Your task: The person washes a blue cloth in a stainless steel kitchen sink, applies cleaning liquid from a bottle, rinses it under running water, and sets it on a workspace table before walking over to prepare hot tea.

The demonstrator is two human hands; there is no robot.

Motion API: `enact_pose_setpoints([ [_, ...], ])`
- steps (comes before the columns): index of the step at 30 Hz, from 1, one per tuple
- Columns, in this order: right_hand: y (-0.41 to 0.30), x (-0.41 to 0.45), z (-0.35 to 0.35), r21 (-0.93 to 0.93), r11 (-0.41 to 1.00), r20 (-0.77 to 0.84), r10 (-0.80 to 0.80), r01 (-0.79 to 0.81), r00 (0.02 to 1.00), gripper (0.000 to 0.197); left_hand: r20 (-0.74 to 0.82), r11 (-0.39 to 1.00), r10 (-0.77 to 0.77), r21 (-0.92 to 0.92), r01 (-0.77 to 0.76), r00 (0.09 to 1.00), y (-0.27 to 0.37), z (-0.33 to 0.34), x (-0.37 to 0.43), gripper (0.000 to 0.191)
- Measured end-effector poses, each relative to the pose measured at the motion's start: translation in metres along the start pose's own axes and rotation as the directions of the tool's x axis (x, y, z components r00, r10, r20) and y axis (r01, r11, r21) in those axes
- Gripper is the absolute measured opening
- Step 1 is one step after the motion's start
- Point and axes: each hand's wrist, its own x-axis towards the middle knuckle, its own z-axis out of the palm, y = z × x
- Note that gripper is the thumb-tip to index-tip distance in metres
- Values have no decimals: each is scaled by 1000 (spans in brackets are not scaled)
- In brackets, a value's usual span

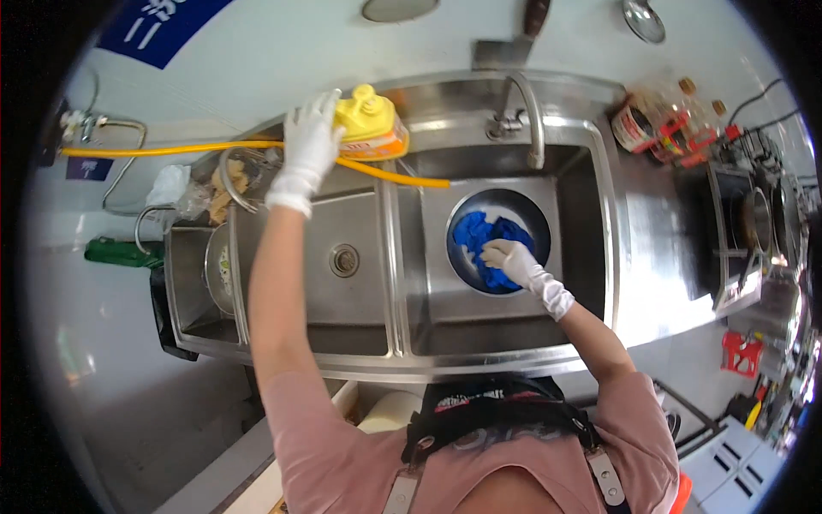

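Observation:
My left hand (311, 138), in a white glove, is around the left side of a yellow plastic jug (369, 115) with an orange label. This jug is at the back of the sink, near the divider between two bowls. In the right-hand sink bowl (443, 308) sits a round metal basin (542, 215) holding crumpled blue cloth (472, 228). My right hand (514, 260), also gloved in white, is over the cloth with its fingers bent together. Whether those fingers grip the cloth is hidden.
A yellow hose (186, 148) runs across the back to the right bowl. The faucet (536, 122) arches over that bowl. Plastic bottles (642, 119) stand at the back right. At left, a strainer-like bowl (220, 270) holds food scraps. A cleaver (504, 54) hangs on the wall.

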Motion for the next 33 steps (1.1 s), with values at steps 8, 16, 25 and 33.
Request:
enact_pose_setpoints([
  [8,10,-83,11,-165,984,25,70,-65,997,30,107,938,-36,-340,71,994,28,-47,19,32],
  [16,-39,-95,-64,-22,999,-207,33,-39,978,37,215,653,-107,-721,232,971,83,-103,-90,23],
  [25,-113,52,-106,-688,689,-305,-559,228,771,40,297,586,-82,-758,287,951,173,-27,-191,27],
  [33,-126,142,-132,-541,822,-266,-367,177,891,43,440,511,-141,-735,446,887,186,-16,-217,29],
])
